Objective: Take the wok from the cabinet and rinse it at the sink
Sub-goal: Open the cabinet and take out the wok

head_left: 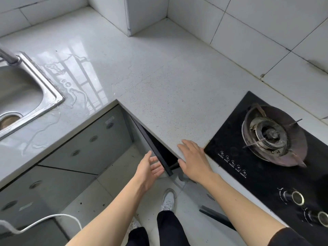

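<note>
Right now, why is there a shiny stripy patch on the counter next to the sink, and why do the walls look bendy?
Head view: the stripy patch is glare, likely a barred window mirrored in the wet countertop beside the sink. Head view: the wide-angle lens bends straight tile lines and edges. Head view: light is soft, shadows faint; the left hand looks slightly blurred.

Hands point(170, 164) at cabinet door point(152, 148) (ajar) — wok unseen.
</note>
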A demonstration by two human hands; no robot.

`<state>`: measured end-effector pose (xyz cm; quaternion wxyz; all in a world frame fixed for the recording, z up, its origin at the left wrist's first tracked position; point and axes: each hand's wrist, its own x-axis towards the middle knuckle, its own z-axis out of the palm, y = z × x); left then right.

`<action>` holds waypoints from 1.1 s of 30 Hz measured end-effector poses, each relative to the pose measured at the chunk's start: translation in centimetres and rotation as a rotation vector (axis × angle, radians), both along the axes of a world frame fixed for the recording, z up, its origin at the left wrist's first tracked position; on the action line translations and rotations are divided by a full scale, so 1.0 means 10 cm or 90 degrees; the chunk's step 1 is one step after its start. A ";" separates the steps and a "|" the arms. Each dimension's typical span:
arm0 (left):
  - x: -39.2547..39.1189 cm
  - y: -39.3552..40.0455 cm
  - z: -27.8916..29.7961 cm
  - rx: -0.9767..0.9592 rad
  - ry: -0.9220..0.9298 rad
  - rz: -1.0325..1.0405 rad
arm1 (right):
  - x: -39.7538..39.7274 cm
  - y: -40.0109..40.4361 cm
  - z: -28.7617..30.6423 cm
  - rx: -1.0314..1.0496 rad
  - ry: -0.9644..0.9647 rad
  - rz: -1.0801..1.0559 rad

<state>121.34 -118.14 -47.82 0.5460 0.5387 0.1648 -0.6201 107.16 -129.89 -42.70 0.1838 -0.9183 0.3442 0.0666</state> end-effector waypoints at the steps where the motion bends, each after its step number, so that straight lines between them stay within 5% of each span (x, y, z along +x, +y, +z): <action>1: 0.02 0.05 -0.01 0.008 -0.018 -0.013 | 0.03 0.03 0.00 0.005 0.000 -0.002; 15: 0.12 0.62 0.08 0.193 -0.502 -0.195 | 0.49 0.34 0.06 0.012 -0.031 0.025; 22: 0.25 0.97 -0.04 0.152 -0.693 -0.247 | 0.61 0.37 0.05 0.020 -0.015 0.035; 28: 0.40 1.22 -0.09 0.132 -1.085 -0.421 | 0.76 0.44 0.07 0.035 -0.031 0.035; 33: 0.52 1.42 -0.23 0.120 -1.181 -0.487 | 0.82 0.47 0.06 0.043 -0.015 0.037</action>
